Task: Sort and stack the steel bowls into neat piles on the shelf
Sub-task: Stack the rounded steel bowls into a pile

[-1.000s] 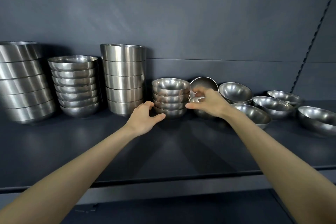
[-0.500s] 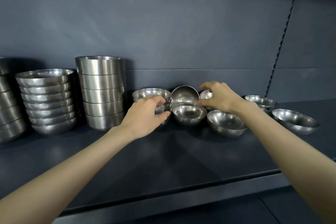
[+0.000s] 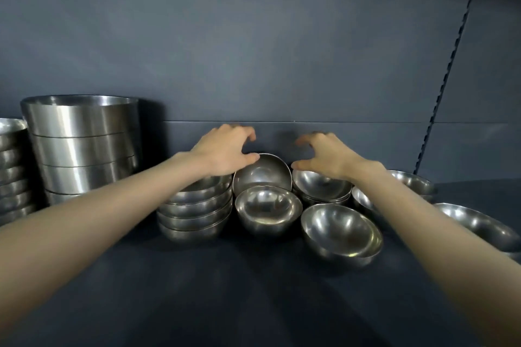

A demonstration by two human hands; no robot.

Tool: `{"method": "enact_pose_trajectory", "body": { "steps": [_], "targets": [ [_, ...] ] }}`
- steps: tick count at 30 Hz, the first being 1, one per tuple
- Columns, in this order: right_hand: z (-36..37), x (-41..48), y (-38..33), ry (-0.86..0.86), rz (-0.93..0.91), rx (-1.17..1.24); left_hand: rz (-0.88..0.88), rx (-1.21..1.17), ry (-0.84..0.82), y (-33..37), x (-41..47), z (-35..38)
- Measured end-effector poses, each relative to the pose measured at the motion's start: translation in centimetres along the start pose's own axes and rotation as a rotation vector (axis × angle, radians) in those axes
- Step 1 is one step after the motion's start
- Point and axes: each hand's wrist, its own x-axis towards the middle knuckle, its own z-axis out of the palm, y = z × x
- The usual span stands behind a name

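At the far left edge a stack of rounded bowls (image 3: pixel 11 172) is sitting beside the tall stack of straight-walled bowls (image 3: pixel 81 144), both already piled and standing far back on the shelf (image 3: pixel 253 296). Moving right, the left hand (image 3: pixel 222 152) is no longer gripping the short stack of small bowls (image 3: pixel 194 214) as it was half a second ago. It is now hovering above that stack with its fingers spread and curved, holding nothing. Its thumb is reaching to the rim of the tilted bowl (image 3: pixel 262 175), though contact cannot be told. That bowl is leaning on edge against the back panel (image 3: pixel 366 146), just behind the upright single bowl (image 3: pixel 267 211). The right hand (image 3: pixel 327 155) is also coming off the bowl it was touching and is hovering over the low stack (image 3: pixel 321 187), fingers apart and empty, mirroring the left. So both hands are probably closing in on the tilted bowl to lift it onto a pile. Nearer, a nested pair (image 3: pixel 341 231) is lying tipped, and a wide bowl (image 3: pixel 479 222) is waiting loose at the right, so sorting is probably only partly done.
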Motion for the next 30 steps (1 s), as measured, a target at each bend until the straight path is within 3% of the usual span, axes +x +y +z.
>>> {"method": "enact_pose_trajectory", "body": {
  "steps": [6,10,17,30],
  "targets": [
    [1.8,3.0,2.1,-0.070,-0.039,0.096,-0.086,-0.022,-0.194,-1.7,4.0,1.7],
    [2.6,3.9,2.6,-0.090,-0.090,0.187,-0.078,-0.020,-0.233,-2.0,5.1,2.5],
    [3.7,4.3,2.7,-0.079,-0.138,0.330,-0.073,-0.141,-0.220,-2.6,5.3,2.4],
    [3.5,3.8,2.1,0.171,-0.160,0.519,-0.068,-0.267,-0.052,-3.0,4.2,1.7]
  ]
}}
